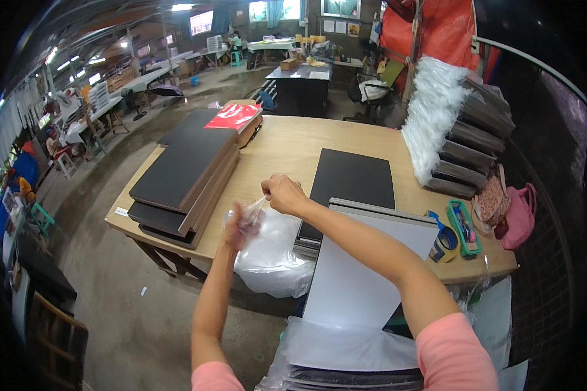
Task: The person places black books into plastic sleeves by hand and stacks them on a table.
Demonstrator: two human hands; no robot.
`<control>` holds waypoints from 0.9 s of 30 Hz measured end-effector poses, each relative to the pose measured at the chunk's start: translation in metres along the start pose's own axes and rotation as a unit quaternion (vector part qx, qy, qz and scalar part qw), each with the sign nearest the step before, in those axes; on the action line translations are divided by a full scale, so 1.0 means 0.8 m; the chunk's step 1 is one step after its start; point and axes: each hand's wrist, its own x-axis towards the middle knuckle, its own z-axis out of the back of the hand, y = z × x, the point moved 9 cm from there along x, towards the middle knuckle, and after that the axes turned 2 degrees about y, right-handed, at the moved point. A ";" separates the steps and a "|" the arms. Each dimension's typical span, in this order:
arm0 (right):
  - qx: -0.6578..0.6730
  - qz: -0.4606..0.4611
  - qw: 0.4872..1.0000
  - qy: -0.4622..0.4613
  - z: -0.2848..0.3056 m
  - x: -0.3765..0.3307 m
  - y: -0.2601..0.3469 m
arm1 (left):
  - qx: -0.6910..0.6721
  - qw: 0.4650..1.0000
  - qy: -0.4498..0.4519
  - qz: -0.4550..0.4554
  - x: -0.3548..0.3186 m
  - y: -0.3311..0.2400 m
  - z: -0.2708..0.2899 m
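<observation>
My left hand (238, 223) and my right hand (282, 193) both pinch the top edge of a clear plastic bag (272, 251), which hangs down over the front edge of the wooden table (287, 153). The hands are close together, just left of a white board (362, 274) that leans out over the table's near edge. Behind the white board a black panel (352, 177) lies flat on a low stack.
Stacked dark boards (182, 176) fill the table's left side, with a red sheet (233, 117) on top at the back. Bagged panels (463, 140) pile up at the right, beside a tape roll (445, 242), a green tray (464, 227) and a pink bag (518, 215). More plastic-wrapped boards (352, 365) lie below.
</observation>
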 end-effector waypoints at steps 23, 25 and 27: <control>0.610 0.177 0.595 0.492 0.059 -0.504 -0.008 | -0.427 0.893 0.143 -0.011 -0.233 -0.100 -0.268; 0.590 0.263 0.643 0.411 0.090 -0.523 -0.016 | -0.369 0.906 0.206 -0.022 -0.212 -0.093 -0.272; 0.560 0.345 0.680 0.324 0.116 -0.543 -0.021 | -0.307 0.913 0.267 -0.033 -0.180 -0.079 -0.274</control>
